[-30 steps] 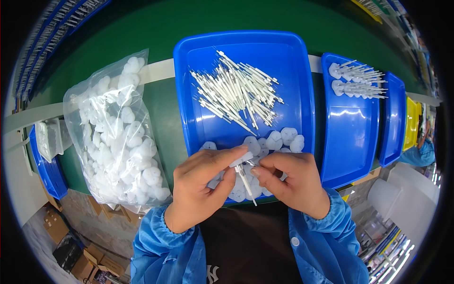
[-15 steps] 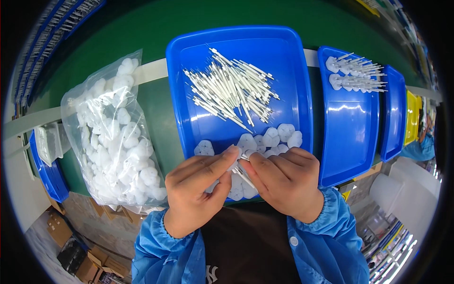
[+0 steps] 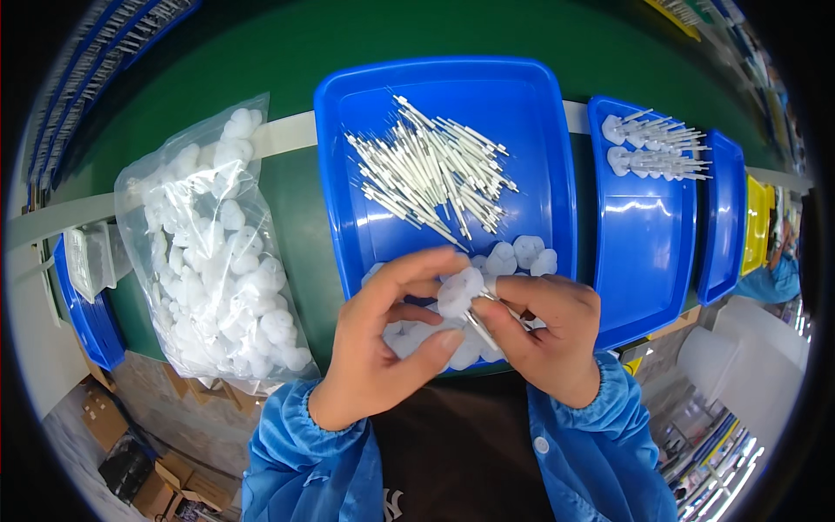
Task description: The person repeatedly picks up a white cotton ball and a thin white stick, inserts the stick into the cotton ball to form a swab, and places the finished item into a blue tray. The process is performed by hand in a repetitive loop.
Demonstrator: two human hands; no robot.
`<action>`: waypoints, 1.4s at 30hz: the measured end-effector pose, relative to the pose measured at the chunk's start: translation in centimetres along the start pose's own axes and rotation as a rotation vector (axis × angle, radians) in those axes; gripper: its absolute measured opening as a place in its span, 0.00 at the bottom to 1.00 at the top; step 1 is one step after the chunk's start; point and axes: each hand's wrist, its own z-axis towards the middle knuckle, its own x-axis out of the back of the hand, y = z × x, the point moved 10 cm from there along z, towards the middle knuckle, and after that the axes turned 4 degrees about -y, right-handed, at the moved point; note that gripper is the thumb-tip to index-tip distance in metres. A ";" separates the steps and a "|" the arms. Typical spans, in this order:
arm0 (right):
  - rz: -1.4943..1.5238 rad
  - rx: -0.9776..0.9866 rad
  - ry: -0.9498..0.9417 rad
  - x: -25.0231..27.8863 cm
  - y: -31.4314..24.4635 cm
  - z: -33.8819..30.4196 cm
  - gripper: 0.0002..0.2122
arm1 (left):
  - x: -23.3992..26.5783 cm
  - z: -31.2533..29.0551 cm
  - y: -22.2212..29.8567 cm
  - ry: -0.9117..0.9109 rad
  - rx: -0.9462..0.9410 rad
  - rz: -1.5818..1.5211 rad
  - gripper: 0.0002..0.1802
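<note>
Over the near end of a large blue tray (image 3: 561, 183), my right hand (image 3: 552, 335) pinches a white translucent lobed disc (image 3: 460, 293) together with slim white rods (image 3: 484, 331). Whether every rod is joined to the disc cannot be made out. My left hand (image 3: 370, 348) is opened around the disc's left side, thumb and fingers apart; a fingertip may touch its edge. Loose lobed discs (image 3: 528, 250) lie in the tray under and beyond my hands, partly hidden by them. Farther back in the same tray is a heap of thin white rods with fine wire-like ends (image 3: 435, 174).
A clear bag full of white discs (image 3: 213, 261) lies left of the tray. To the right, a narrower blue tray (image 3: 644, 252) holds discs with rods standing out of them (image 3: 652, 143). Another blue tray (image 3: 724, 217) and a yellow one (image 3: 758, 222) follow. A person's blue sleeve (image 3: 774, 274) shows far right.
My left hand has let go of its pinch and spread its fingers. The disc has turned its face into view, held by my right hand. The whole view has shifted slightly.
</note>
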 end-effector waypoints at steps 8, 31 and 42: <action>0.310 -0.063 -0.015 1.4 2.5 -0.2 0.20 | -1.2 0.2 -0.6 -0.088 -0.054 -0.123 0.31; 0.914 -0.371 -0.309 -2.0 3.5 -1.3 0.12 | -2.1 -0.3 2.3 -0.212 -0.209 0.308 0.36; -0.123 0.418 -0.287 -4.8 -1.0 4.8 0.12 | 4.8 -2.7 4.9 0.205 -0.373 0.949 0.44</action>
